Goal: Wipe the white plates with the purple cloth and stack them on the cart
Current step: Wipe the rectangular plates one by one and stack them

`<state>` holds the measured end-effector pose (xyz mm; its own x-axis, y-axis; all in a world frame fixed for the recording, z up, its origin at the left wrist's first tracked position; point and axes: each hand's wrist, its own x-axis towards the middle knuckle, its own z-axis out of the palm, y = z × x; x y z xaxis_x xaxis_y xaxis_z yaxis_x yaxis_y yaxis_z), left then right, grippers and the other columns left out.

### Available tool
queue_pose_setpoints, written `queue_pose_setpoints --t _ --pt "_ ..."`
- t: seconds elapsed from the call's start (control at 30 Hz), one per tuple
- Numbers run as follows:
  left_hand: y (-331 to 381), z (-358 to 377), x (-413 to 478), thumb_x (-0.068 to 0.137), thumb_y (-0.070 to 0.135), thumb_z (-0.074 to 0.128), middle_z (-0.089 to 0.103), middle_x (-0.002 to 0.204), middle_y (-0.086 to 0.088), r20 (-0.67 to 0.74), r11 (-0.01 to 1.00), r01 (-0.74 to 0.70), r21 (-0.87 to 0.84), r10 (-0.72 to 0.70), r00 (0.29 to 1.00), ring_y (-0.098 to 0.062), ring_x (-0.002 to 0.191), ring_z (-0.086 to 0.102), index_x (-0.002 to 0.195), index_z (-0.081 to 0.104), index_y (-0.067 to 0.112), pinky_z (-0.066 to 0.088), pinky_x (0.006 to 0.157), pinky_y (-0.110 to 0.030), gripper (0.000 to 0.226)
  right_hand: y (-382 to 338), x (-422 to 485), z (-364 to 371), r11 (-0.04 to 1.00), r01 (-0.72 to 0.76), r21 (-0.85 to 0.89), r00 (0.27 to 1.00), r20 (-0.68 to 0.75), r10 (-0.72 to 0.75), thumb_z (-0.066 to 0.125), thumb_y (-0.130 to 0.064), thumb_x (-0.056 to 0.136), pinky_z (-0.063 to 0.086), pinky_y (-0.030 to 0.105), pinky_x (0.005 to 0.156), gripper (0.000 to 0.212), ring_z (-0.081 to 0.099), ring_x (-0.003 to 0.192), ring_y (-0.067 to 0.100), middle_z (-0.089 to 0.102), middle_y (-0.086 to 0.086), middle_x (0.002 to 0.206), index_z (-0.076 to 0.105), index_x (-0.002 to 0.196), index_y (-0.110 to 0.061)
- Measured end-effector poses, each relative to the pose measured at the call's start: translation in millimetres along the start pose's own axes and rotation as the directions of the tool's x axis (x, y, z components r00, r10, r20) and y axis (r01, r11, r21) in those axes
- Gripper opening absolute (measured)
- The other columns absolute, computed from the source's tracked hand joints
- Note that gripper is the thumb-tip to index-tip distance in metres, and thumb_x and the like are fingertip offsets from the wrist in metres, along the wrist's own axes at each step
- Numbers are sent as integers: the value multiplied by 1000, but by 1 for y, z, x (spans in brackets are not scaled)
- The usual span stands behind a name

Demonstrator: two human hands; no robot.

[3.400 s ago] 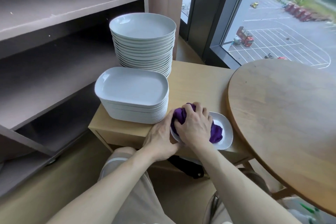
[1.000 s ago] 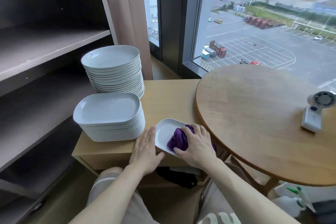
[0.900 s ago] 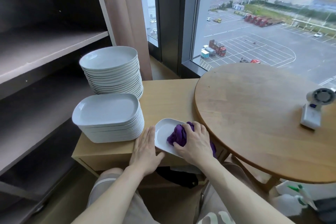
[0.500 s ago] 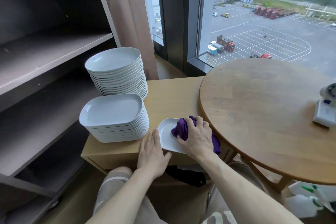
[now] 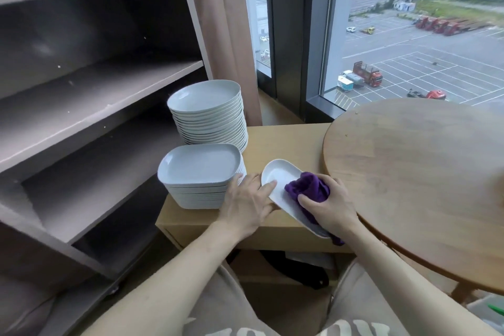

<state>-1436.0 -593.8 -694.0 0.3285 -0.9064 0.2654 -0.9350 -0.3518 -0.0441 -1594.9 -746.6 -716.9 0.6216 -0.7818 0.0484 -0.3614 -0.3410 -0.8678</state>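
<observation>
Two stacks of white plates stand at the left of the low wooden desk [image 5: 286,142]: a round stack [image 5: 207,98] behind and a square stack [image 5: 200,169] in front of it. Each holds many plates; I cannot count them exactly. One small plate [image 5: 278,177] sits apart, just right of the square stack, at the desk's near edge beside the round desk [image 5: 422,172]. My right hand [image 5: 331,206] has its grip curled tight round the one purple cloth [image 5: 306,188], which is bunched and pressed onto this plate. My left hand [image 5: 246,203] grips nothing; its fingers lie straight against the plate's left rim. A shelf unit [image 5: 103,90] stands to the left.
</observation>
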Motion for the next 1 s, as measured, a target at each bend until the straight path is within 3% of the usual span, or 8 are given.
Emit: queue_pose_setpoints --t 0.17,0.33,0.43,0.5,0.73,0.83,0.93,1.0 --pt "-44 -59 -10 86 40 73 72 117 -10 -165 991 -10 135 32 986 -30 122 60 129 67 16 39 106 -53 49 -34 -1 -12 991 21 135 998 -54 -14 77 -51 70 44 20 72 44 60 93 -3 64 -12 108 66 111 -42" --pt "-97 -85 -37 87 37 75 72 111 -11 -287 975 217 46 -196 938 -32 116 60 128 67 14 37 104 -53 48 -54 -7 -18 959 53 278 997 -69 -35 83 -38 79 50 27 73 31 67 93 7 71 -8 108 69 106 -40" --pt "-121 -80 -58 94 45 61 71 115 -10 -265 916 397 -60 -398 878 -29 118 57 134 62 18 30 107 -48 49 -63 -13 -15 942 68 329 997 -62 -50 85 -31 82 53 28 70 28 67 93 12 71 -6 106 68 103 -39" --pt "-132 -72 -68 96 47 60 70 116 -9 -247 865 486 -125 -501 829 -28 119 55 136 60 19 30 108 -46 49 -69 -18 -10 932 67 356 997 -47 -54 85 -30 82 53 19 63 30 67 93 14 71 -4 105 67 105 -37" --pt "-147 -53 -76 97 52 51 60 132 -8 -80 771 617 -157 -633 770 -28 131 42 144 48 26 28 113 -48 54 -81 -36 8 882 0 470 1000 8 -4 87 -33 82 55 20 58 31 73 83 15 75 -6 92 71 109 -29" --pt "-151 -46 -77 98 52 40 44 153 -11 101 753 651 -96 -643 759 -30 143 30 152 33 29 22 117 -51 60 -85 -43 10 866 -11 501 1000 24 -1 84 -29 86 58 26 62 26 74 84 18 76 -2 93 72 109 -27" --pt "-151 -43 -77 98 51 45 3 168 -18 301 700 706 -107 -654 694 -38 153 10 159 9 35 13 122 -57 72 -89 -48 10 846 -27 532 998 63 -7 81 -30 87 63 36 69 22 74 87 24 76 1 95 72 107 -28" --pt "-143 -50 -74 96 48 53 -14 168 -17 253 690 713 -129 -672 696 -40 154 1 160 0 35 8 123 -56 84 -91 -52 11 840 -31 542 995 95 -24 81 -34 87 63 42 75 18 75 90 27 76 3 97 73 103 -33"
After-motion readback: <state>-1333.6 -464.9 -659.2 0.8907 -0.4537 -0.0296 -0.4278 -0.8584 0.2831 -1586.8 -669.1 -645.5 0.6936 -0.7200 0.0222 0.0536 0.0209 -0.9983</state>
